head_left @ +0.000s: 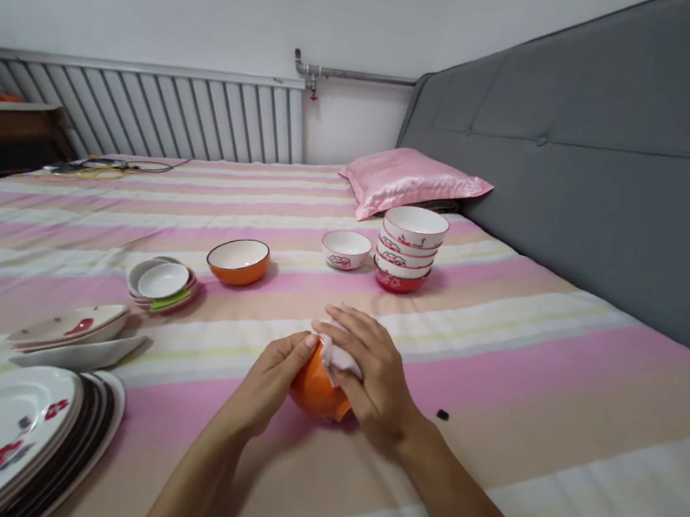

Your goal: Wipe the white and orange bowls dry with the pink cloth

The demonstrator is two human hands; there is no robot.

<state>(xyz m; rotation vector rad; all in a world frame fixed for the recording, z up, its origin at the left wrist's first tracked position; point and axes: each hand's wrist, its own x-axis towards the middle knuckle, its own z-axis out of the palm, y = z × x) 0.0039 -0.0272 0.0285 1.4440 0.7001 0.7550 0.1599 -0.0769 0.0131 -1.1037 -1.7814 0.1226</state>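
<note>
An orange bowl (315,391) sits low over the striped bed, held between both hands. My left hand (269,383) grips its left side, fingers curled on the rim. My right hand (370,377) is closed over the top, pressing a white cloth (337,361) into the bowl. Most of the bowl's inside is hidden by the cloth and fingers.
A second orange bowl (238,260), a small white bowl (345,249) and a stack of patterned bowls (409,248) stand farther back. Small saucers (161,282), plates (70,331) and a stack of big plates (4,435) lie left. A pink pillow (412,179) and grey headboard (601,151) are behind.
</note>
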